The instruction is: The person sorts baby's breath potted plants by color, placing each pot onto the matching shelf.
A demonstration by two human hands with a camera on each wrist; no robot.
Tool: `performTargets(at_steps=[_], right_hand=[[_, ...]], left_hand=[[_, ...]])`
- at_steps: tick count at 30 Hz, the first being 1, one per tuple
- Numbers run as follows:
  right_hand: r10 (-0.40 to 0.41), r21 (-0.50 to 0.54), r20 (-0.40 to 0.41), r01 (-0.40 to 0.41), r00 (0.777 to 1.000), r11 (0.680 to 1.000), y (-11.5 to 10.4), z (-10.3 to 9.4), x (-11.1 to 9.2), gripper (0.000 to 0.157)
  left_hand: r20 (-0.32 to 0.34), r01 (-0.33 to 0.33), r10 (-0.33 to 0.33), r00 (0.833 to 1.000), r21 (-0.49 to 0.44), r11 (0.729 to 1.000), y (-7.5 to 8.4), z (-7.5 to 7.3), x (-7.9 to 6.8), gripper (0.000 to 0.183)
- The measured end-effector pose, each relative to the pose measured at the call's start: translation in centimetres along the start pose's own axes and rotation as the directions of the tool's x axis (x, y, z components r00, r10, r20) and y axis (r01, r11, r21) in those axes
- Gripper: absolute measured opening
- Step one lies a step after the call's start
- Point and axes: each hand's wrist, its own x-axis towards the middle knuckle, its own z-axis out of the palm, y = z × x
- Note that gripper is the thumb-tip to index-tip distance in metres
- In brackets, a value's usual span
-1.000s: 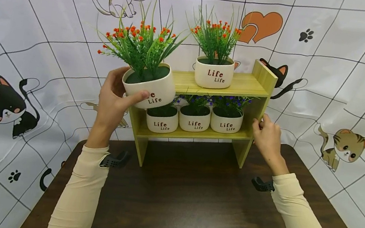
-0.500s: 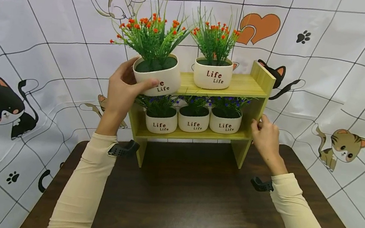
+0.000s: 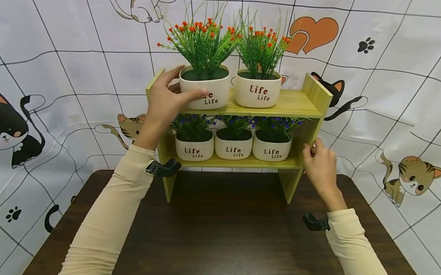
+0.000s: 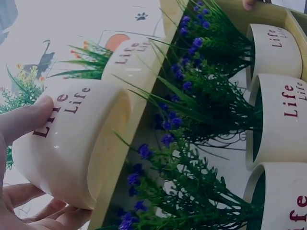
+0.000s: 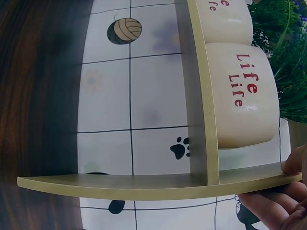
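My left hand (image 3: pixel 166 102) grips a white oval flowerpot (image 3: pixel 209 92) of orange artificial flowers, thumb across the front lettering and fingers behind. The pot overlaps the left part of the top board of a small wooden shelf (image 3: pixel 292 101). In the left wrist view the held flowerpot (image 4: pixel 67 139) tilts, its underside edge close to the board. Just right of it, a second orange-flowered pot (image 3: pixel 257 91) stands on the same board. My right hand (image 3: pixel 321 167) pinches the shelf's right side panel (image 5: pixel 120 188) between thumb and fingers, at lower-tier height.
On the lower tier stand three white pots with blue-purple flowers: a left pot (image 3: pixel 194 148), a middle pot (image 3: pixel 233 146) and a right pot (image 3: pixel 272 148). The shelf stands at the back of a dark wooden table (image 3: pixel 223 240). Behind hangs a cat-printed sheet (image 3: pixel 87 69).
My left hand has carried the orange-flowered pot rightward and up, from left of the shelf to over its top board, turning it more level. My right hand stays on the side panel.
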Motion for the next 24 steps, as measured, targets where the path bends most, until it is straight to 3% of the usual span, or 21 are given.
performTargets(at_steps=[5,16,24], right_hand=[[0.001,0.007,0.002,-0.001,1.0,1.0,0.0,0.0,0.0,0.015],[-0.001,-0.002,-0.007,0.001,1.0,1.0,0.0,0.0,-0.1,0.015],[0.0,-0.001,-0.018,0.0,1.0,1.0,0.0,0.1,-0.1,0.015]], left_hand=[[0.007,-0.009,0.008,1.0,0.035,0.999,0.0,0.7,0.8,0.089],[0.07,0.026,-0.026,0.997,0.012,1.0,-0.5,1.4,1.8,0.095],[0.066,0.038,-0.045,0.997,0.101,0.994,-0.7,1.6,1.8,0.09]])
